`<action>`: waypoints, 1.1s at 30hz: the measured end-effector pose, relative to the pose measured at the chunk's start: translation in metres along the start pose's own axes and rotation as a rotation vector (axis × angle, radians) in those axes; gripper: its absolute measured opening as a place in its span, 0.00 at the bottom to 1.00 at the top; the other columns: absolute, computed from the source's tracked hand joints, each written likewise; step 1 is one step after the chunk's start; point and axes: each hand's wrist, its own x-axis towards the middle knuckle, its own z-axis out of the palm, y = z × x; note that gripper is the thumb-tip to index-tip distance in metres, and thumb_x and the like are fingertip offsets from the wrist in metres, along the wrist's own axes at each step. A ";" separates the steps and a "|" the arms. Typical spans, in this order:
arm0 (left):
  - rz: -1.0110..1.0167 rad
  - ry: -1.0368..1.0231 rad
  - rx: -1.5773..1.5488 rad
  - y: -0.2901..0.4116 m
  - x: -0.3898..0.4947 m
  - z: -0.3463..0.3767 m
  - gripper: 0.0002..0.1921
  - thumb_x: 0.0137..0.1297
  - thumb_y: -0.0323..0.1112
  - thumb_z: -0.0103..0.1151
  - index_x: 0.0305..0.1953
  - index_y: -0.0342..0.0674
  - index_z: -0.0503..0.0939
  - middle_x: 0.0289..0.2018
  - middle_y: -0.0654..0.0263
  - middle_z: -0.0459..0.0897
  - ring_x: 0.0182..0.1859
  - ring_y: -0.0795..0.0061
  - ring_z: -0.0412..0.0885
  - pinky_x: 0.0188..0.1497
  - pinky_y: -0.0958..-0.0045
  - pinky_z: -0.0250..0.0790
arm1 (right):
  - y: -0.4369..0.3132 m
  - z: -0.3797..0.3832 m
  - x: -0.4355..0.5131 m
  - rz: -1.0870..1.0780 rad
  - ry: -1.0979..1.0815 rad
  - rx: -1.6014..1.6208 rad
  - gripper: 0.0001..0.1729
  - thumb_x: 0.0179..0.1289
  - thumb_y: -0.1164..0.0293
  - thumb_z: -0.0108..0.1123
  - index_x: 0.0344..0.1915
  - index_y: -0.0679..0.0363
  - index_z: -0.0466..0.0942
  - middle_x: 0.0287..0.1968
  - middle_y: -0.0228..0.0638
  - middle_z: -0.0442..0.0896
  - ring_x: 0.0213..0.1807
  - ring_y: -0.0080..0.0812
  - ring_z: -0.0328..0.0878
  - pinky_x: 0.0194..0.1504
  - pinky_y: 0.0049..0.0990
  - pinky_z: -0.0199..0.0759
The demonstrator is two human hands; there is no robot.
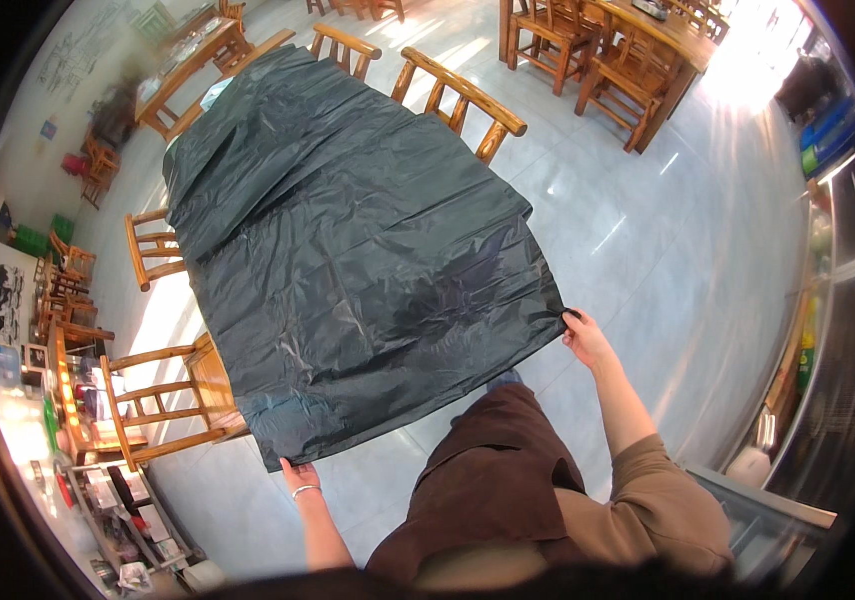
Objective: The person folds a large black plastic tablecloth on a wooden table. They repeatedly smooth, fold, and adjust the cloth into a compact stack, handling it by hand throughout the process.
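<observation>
A large black plastic bag point(352, 247), creased and spread flat, stretches out before me and hides most of what lies under it. My left hand point(300, 475) pinches its near left corner and wears a bracelet at the wrist. At the near right corner, my right hand point(583, 336) grips a gathered bit of the plastic. The near edge runs nearly taut between both hands, above the floor. A pale item point(217, 93) peeks out at the bag's far left side.
Wooden chairs point(165, 401) stand along the bag's left side, and another wooden chair point(461, 97) is at its far right. Farther off are a wooden table point(667, 30) and a long bench table point(187, 71). A cluttered shelf point(131, 517) stands lower left; a glass-topped cabinet point(757, 517) is lower right.
</observation>
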 end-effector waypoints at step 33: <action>0.074 0.044 0.304 0.068 0.009 0.022 0.13 0.70 0.32 0.43 0.52 0.36 0.69 0.46 0.58 0.78 0.46 0.62 0.78 0.47 0.62 0.75 | 0.092 -0.044 0.082 -0.145 0.311 -0.444 0.23 0.59 0.66 0.60 0.54 0.60 0.71 0.51 0.39 0.76 0.58 0.32 0.68 0.54 0.32 0.63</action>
